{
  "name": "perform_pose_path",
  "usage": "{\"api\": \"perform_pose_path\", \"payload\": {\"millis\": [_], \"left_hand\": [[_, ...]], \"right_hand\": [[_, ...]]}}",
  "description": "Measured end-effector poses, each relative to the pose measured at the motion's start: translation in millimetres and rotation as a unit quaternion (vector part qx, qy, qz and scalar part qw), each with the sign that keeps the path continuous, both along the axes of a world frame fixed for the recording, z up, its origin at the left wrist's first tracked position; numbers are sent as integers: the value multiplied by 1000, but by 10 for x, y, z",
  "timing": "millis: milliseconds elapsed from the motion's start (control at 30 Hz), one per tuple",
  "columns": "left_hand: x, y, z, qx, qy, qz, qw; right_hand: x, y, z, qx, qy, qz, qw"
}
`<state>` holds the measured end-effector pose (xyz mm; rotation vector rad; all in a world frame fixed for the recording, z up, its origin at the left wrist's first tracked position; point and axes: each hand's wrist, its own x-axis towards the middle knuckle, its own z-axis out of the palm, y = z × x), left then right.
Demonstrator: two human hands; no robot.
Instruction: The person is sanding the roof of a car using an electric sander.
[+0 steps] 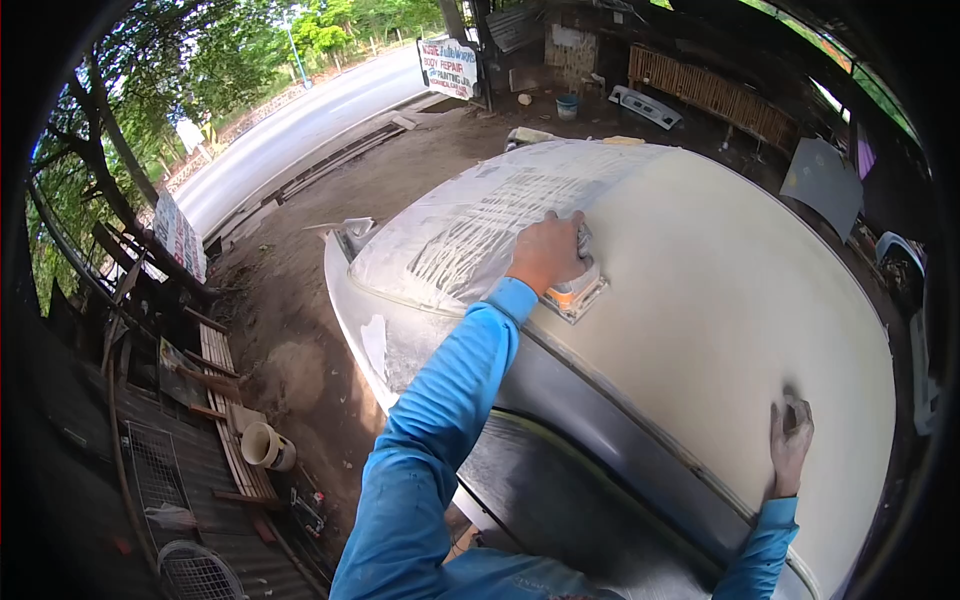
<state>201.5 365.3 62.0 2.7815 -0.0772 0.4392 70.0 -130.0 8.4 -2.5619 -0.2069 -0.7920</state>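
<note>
A car's roof panel (700, 260), pale cream and dusty, spreads in front of me. My left hand (549, 248) is closed over the top of a grey and orange power sander (573, 298), whose square base rests on the roof near its side edge. Just beyond it lies the masked windshield (490, 220), covered in whitish sheeting with streaks. Over on the right, my right hand (791, 440) rests on the roof with thumb and fingers bent and apart. I see nothing held in it; a dark shadow lies at its fingertips.
A grey car door (580, 500) stands close below me. On the dirt ground at left are a cream bucket (268, 446) and wooden planks (225, 370). Loose body panels (822, 180) lean at the right. A blue bucket (567, 106) and a bamboo bench (710, 95) stand behind.
</note>
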Motion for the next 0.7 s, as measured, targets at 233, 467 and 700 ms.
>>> {"api": "perform_pose_path", "payload": {"millis": [233,467,700], "left_hand": [[631,-249,29,8,-16,-30,999],[1536,-9,-12,22,19,-65,997],[1515,189,-120,-49,23,-131,990]], "right_hand": [[-55,30,24,35,15,-14,999],[60,-3,-21,29,10,-9,999],[116,-41,-15,-14,-2,10,1000]]}}
